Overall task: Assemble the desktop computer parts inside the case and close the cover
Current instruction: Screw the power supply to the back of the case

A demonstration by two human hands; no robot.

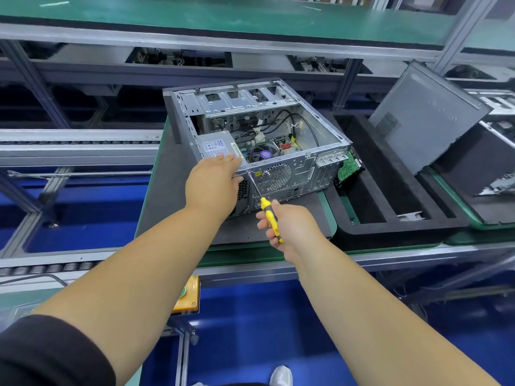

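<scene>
An open grey computer case [328,135] lies on its side on a dark mat, its rear panel facing me. Inside sit a silver power supply [214,144], a fan and several cables. My left hand [214,182] rests on the case's near top corner, fingers over the power supply's edge and thumb on the rear panel. My right hand [287,224] grips a yellow-handled screwdriver [269,215]. Its shaft runs up-left to the rear panel, its tip near the upper edge beside the round fan grille [274,176]. The grey side cover [426,115] leans upright to the right.
A green circuit board [349,167] lies in a black foam tray [395,218] just right of the case. Another dark case [479,168] stands at far right. Roller conveyor rails [69,146] run along the left. A yellow button box [186,295] hangs under the bench edge.
</scene>
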